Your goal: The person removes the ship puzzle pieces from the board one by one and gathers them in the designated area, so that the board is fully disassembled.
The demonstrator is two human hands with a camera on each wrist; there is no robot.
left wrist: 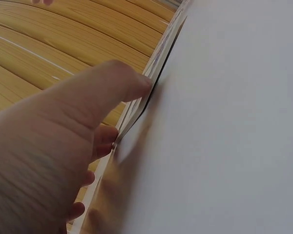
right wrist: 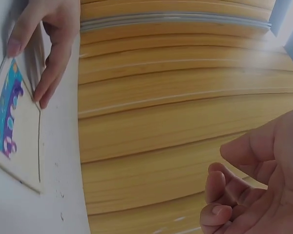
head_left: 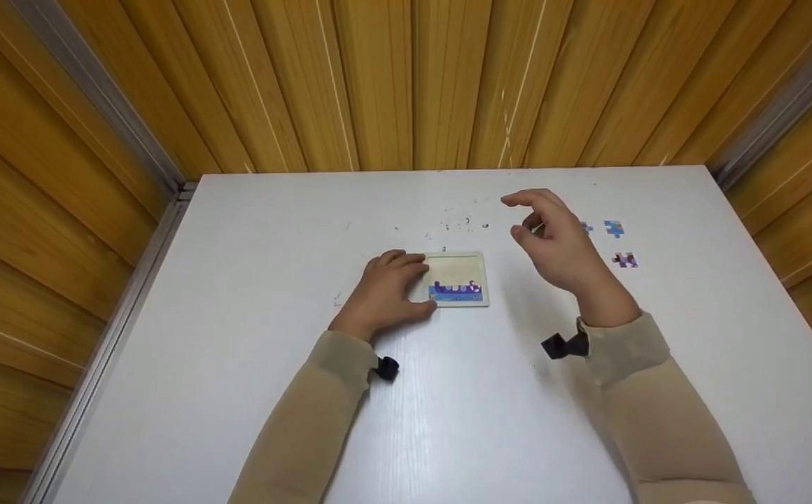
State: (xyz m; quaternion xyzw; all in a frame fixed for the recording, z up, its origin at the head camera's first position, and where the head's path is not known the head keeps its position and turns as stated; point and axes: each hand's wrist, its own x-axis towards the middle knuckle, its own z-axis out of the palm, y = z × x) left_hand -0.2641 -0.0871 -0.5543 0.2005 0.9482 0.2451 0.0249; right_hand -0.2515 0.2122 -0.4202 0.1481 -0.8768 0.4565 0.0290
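Note:
A small jigsaw puzzle tray (head_left: 456, 267) with a pale rim lies mid-table. Joined blue and purple pieces (right wrist: 8, 115) fill its near strip; the rest of its base is bare. My left hand (head_left: 388, 290) holds the tray by its left side, thumb at the near left corner and fingers along the far left edge. In the left wrist view the thumb (left wrist: 122, 83) presses against the tray's edge. Raised above the table to the right of the tray, my right hand (head_left: 553, 241) has loosely bent fingers and a gap between thumb and forefinger, with nothing held.
Loose jigsaw pieces lie at the right: a blue one (head_left: 614, 228), a purple and red one (head_left: 625, 260), and another blue one (head_left: 586, 227) partly hidden behind my right hand. Small dark marks (head_left: 467, 221) dot the white table (head_left: 273, 231). Wood-patterned panels (head_left: 441, 84) stand behind.

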